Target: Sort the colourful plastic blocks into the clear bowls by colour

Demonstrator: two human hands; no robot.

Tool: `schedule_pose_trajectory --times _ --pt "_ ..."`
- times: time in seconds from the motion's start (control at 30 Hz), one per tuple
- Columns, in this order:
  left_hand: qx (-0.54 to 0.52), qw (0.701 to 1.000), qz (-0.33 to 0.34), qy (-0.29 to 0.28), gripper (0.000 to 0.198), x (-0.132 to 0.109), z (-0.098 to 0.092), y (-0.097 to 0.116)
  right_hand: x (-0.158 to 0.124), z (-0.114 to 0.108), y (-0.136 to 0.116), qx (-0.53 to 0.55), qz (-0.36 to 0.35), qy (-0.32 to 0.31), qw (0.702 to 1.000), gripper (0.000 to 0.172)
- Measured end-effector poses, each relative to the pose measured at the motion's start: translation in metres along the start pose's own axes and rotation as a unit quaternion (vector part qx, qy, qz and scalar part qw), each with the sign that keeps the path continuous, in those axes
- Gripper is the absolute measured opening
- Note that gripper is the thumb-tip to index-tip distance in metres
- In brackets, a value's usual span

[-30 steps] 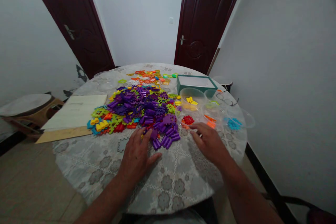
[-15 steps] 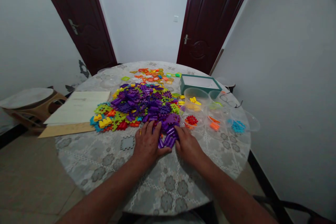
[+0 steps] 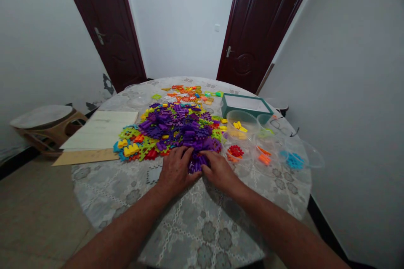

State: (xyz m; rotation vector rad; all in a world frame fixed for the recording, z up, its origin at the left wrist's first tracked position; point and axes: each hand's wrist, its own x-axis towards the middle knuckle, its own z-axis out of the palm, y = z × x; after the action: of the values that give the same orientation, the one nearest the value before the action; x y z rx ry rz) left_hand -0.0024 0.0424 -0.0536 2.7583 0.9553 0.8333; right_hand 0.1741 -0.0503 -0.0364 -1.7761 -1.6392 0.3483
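Observation:
A loose cluster of purple plastic building pieces (image 3: pixel 197 164), mostly short tube-like ones, lies between my two hands at the near edge of a big mixed pile. My left hand (image 3: pixel 177 167) curves around the cluster's left side, thumb towards the middle. From the right, my right hand (image 3: pixel 217 170) presses in with bent fingers, and its fingertips touch the same pieces. The mixed pile (image 3: pixel 170 124) behind holds purple, green, yellow, blue and red gear-shaped pieces. A grey square piece (image 3: pixel 153 174) lies beside my left hand. Some fingertips are hidden among the pieces.
Clear plastic tubs hold yellow pieces (image 3: pixel 240 127), red pieces (image 3: pixel 235 151), orange pieces (image 3: pixel 264 157) and blue pieces (image 3: pixel 295 160). A green-rimmed box (image 3: pixel 246 105) stands behind them. Paper sheets (image 3: pixel 97 130) lie at left, and orange pieces (image 3: pixel 186 92) at the back.
My hands have drawn closer together, squeezing the purple pieces into a tighter cluster. The camera view has tilted up slightly and shifted left.

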Motion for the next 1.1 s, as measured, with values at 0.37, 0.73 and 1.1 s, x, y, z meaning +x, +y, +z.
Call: schedule_pose_trajectory --times 0.37,0.73,1.1 --pt "0.009 1.000 -0.007 -0.013 0.052 0.008 -0.004 0.005 0.009 0.026 0.003 0.076 -0.061 0.059 0.994 0.049" --pt "0.085 0.991 0.107 -0.002 0.044 0.008 0.009 -0.008 0.008 0.015 0.004 0.143 -0.028 0.067 0.987 0.038" --pt "0.054 0.991 0.126 0.004 0.041 0.015 0.011 -0.021 0.005 0.009 0.001 0.146 -0.003 0.046 0.988 0.041"
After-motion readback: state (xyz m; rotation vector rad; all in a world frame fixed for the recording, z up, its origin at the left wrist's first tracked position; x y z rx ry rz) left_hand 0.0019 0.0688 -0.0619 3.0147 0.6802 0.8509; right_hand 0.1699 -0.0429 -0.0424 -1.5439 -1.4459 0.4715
